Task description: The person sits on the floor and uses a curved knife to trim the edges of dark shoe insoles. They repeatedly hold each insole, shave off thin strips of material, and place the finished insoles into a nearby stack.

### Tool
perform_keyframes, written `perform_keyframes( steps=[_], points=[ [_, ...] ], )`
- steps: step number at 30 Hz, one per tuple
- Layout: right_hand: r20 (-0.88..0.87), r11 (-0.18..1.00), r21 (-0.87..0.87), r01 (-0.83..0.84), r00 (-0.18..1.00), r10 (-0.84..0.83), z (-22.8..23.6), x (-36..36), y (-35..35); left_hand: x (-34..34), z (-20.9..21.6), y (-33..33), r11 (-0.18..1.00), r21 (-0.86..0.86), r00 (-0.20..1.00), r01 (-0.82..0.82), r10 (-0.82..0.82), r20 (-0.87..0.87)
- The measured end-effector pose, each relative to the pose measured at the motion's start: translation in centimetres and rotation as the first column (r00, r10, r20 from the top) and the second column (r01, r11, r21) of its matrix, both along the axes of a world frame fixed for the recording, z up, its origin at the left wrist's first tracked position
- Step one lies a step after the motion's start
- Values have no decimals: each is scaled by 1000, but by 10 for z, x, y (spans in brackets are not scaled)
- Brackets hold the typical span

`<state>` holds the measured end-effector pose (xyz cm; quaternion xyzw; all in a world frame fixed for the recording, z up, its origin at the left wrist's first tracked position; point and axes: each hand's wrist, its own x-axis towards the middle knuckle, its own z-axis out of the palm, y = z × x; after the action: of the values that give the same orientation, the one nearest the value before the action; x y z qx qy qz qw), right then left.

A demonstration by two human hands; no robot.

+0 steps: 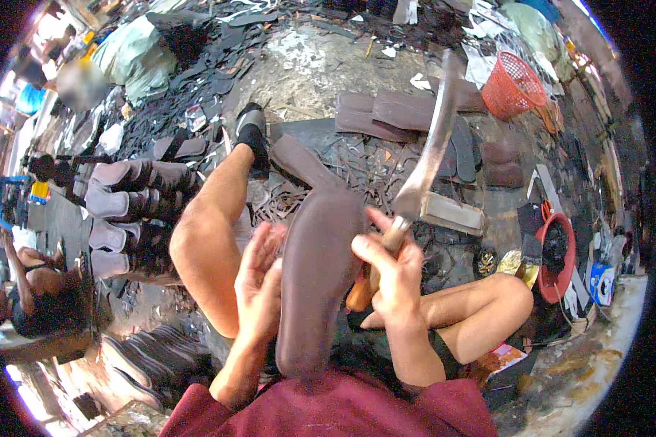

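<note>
A dark brown shoe sole (pixel 317 269) stands upright between my hands, its heel end close to my maroon shirt. Along its left edge is my left hand (pixel 259 284), fingers stretched out and slightly blurred, the thumb side close to or touching the sole. My right hand (pixel 397 277) is wrapped round the wooden handle of a knife (pixel 434 142), whose long curved blade points up and away. The right fingertips reach the sole's right edge; whether they press on it I cannot tell. Another sole piece (pixel 302 162) lies just beyond.
Dark offcuts (pixel 270 200) litter the floor between my bare legs. Flat brown sole sheets (pixel 404 111) and a pale rectangular block (pixel 452 213) lie ahead. A red basket (pixel 510 87) and red bucket (pixel 570 258) stand right. Stacked soles (pixel 113 197) and another person (pixel 44 291) are left.
</note>
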<state>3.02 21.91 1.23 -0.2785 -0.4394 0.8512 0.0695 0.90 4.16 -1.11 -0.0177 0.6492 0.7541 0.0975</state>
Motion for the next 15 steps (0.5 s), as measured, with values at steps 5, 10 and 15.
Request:
perform_keyframes(
  steps=[5, 10, 15],
  points=[
    [31, 944, 230, 236, 968, -250, -34, -37, 1, 17, 17, -16, 944, 152, 839, 294, -331, 431],
    [-100, 840, 407, 358, 932, -349, -69, -71, 11, 6, 12, -2, 914, 362, 824, 184, -344, 451],
    [64, 845, 320, 429, 880, -471, -85, -91, 61, 5, 19, -17, 908, 418, 885, -23, -177, 432]
  ],
)
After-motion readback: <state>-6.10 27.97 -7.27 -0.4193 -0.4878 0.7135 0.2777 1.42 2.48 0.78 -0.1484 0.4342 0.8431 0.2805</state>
